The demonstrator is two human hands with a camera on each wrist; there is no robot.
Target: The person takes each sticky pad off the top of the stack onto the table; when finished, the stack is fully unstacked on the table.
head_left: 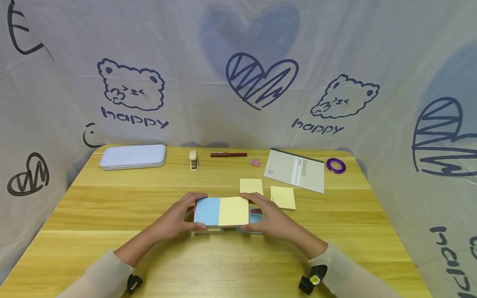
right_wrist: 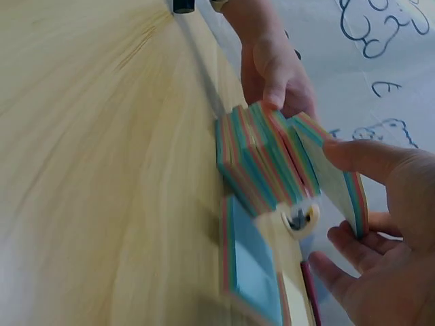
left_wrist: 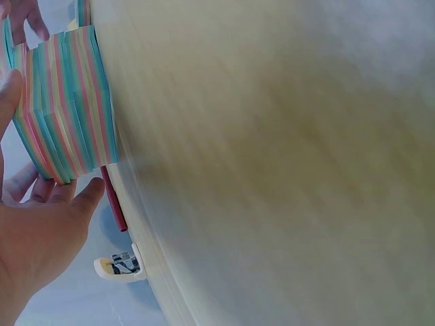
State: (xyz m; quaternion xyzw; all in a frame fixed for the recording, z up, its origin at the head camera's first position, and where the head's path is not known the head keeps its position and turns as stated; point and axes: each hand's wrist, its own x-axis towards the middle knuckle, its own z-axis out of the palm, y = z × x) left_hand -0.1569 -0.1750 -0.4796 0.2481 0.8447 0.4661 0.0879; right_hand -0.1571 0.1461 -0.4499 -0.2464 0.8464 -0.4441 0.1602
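A thick block of sticky notes (head_left: 221, 211), blue and yellow on top with striped multicoloured edges (left_wrist: 64, 109), is held just above the table's middle. My left hand (head_left: 182, 217) grips its left end, thumb in front and fingers behind. My right hand (head_left: 266, 217) grips its right end the same way. In the right wrist view the block (right_wrist: 262, 159) is fanned apart, with a tilted slab (right_wrist: 333, 183) between my right hand's thumb and fingers (right_wrist: 380, 231). A blue pad (right_wrist: 251, 265) lies flat under my right hand, and another pad (head_left: 208, 231) shows beneath the block.
Two loose yellow notes (head_left: 251, 186) (head_left: 283, 197) lie just behind the hands. Along the wooden table's (head_left: 112, 215) far edge are a pale blue tin case (head_left: 132, 156), a small white dispenser (head_left: 193, 160), a red pen (head_left: 228, 155), a pink clip (head_left: 255, 162), a notepad (head_left: 296, 169) and a purple tape roll (head_left: 336, 165). Printed cloth walls surround the table.
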